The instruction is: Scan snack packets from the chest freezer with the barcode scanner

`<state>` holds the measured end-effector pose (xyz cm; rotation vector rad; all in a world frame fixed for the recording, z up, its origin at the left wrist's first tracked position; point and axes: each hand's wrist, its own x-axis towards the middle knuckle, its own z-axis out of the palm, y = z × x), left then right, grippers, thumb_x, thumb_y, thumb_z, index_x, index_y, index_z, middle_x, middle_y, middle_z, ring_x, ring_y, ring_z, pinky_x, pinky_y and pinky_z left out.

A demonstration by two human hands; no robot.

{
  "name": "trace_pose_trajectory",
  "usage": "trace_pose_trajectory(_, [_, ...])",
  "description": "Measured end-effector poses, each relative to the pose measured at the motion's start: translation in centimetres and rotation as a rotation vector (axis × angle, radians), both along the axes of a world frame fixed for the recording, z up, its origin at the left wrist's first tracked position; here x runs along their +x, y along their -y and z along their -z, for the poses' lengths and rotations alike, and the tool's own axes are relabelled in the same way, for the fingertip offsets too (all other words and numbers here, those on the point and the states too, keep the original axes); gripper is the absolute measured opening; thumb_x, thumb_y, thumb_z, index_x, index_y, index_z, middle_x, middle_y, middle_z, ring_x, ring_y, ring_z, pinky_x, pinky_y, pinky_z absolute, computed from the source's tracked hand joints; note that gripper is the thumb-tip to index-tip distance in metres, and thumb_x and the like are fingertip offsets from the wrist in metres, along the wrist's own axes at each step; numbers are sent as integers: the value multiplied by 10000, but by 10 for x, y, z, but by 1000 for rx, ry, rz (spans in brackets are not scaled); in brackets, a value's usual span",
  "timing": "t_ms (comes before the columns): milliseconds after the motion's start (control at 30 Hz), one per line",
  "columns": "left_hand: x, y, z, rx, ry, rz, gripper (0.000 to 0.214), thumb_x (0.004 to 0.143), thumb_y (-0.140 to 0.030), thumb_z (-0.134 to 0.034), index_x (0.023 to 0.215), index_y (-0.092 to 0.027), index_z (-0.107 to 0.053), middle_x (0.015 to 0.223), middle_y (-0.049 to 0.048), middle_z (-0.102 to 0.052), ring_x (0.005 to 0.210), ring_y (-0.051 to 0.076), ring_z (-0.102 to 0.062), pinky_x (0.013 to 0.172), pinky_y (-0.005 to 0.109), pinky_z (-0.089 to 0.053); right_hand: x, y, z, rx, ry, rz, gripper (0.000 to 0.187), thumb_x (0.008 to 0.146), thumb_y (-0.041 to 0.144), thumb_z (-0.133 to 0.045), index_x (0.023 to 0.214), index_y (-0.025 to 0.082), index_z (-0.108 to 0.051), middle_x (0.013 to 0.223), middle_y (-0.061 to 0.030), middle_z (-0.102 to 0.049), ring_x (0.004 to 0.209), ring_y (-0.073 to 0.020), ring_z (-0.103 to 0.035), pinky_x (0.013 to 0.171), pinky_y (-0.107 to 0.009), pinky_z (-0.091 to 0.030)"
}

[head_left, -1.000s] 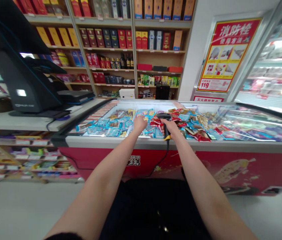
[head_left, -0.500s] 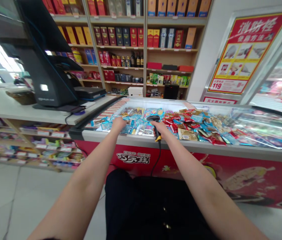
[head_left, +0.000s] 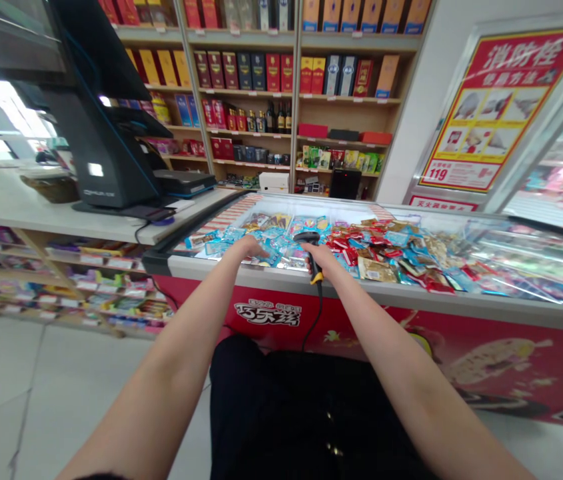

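A shop's chest freezer (head_left: 411, 294) is piled with snack packets (head_left: 274, 243). The right hand's (head_left: 318, 256) grip closes around a barcode scanner (head_left: 310, 252); the left hand's (head_left: 247, 248) grip spreads over the packets.

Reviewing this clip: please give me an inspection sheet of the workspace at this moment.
Surface: chest freezer with a red front panel, glass over its right end.
Job's things: foil snack packets, mainly blue and red, heaped inside; black-and-yellow handheld barcode scanner.
Clutter: nothing seen beyond the heaped packets.
Hands: left hand open, reaching over the packets; right hand gripping the scanner.
Cables: black scanner cable hanging down the freezer front.
Surroundings: checkout terminal on a counter; shelves of boxed liquor; fire-hydrant instruction poster.
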<state>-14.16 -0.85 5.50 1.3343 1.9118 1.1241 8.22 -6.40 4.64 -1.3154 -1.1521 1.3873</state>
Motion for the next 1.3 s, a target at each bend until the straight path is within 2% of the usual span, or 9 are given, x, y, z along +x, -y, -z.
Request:
trace_pose_trajectory(133, [24, -3, -7, -119, 142, 20, 358, 571, -234, -913, 729, -171, -598, 584, 31, -619, 659, 232, -684, 602, 319, -575, 9, 1, -5, 12, -12, 31, 240, 942, 262, -611, 740, 177, -513, 471, 31, -517, 367, -118, -477, 360, -236, -422])
trace_pose_trajectory(267, [55, -8, -5, -52, 305, 101, 310, 617, -72, -832, 739, -168, -564, 589, -23, -578, 580, 142, -614, 653, 329, -588, 19, 1, -8, 33, -29, 58, 225, 939, 244, -602, 739, 175, -523, 461, 26, -520, 364, -124, -478, 361, -238, -418])
trace_pose_trajectory(400, [84, -14, 8, 7, 381, 183, 258, 609, 16, -743, 715, -153, -579, 559, -54, -534, 564, 101, -560, 696, 303, -584, 30, -3, -6, 49, -35, 108, 211, 924, 242, -622, 746, 177, -528, 470, 20, -536, 371, -133, -494, 375, -253, -439])
trace_pose_trajectory(600, [116, -27, 34, 180, 235, 333, 208, 564, -1, -734, 696, -141, -655, 604, -36, -588, 657, 135, -605, 749, 289, -532, 42, -5, 1, 48, -52, 166, 201, 910, 234, -629, 743, 189, -527, 462, 26, -530, 356, -139, -491, 378, -259, -435])
trace_pose_trajectory(767, [140, -15, 49, 225, 144, 410, 257, 566, -58, -787, 780, -144, -674, 664, -32, -613, 707, 135, -608, 719, 249, -482, 47, -1, 4, 62, -53, 199, 209, 905, 219, -626, 718, 180, -540, 457, 28, -521, 348, -129, -480, 362, -245, -416])
trace_pose_trajectory(967, [159, 3, 52, 218, -13, 494, 560, 596, -91, -792, 1135, -164, -659, 571, -88, -513, 588, 123, -550, 640, 237, -442, 52, 3, 3, 57, -56, 223, 203, 924, 222, -596, 734, 176, -540, 460, 25, -534, 360, -128, -484, 368, -242, -433])
trace_pose_trajectory(1067, [160, -4, 52, 236, 53, 421, 603, 542, -49, -810, 1114, -167, -659, 600, -71, -557, 612, 131, -581, 670, 246, -471, 55, 5, 0, 60, -59, 225, 214, 922, 232, -597, 722, 180, -539, 457, 25, -529, 362, -128, -483, 366, -241, -430])
trace_pose_trajectory(1200, [151, -25, 52, 274, 285, 277, 399, 502, -90, -854, 845, -153, -658, 696, -6, -647, 672, 154, -624, 694, 267, -496, 60, 4, -4, 53, -70, 203, 266, 912, 265, -605, 668, 195, -524, 443, 22, -509, 347, -133, -466, 356, -253, -416])
trace_pose_trajectory(1300, [141, -39, 54, 313, 406, 218, 361, 486, -136, -862, 770, -162, -641, 696, -10, -646, 693, 158, -634, 710, 267, -497, 64, 0, -8, 89, -83, 208, 261, 893, 269, -624, 661, 188, -537, 462, 16, -522, 360, -132, -477, 360, -254, -420])
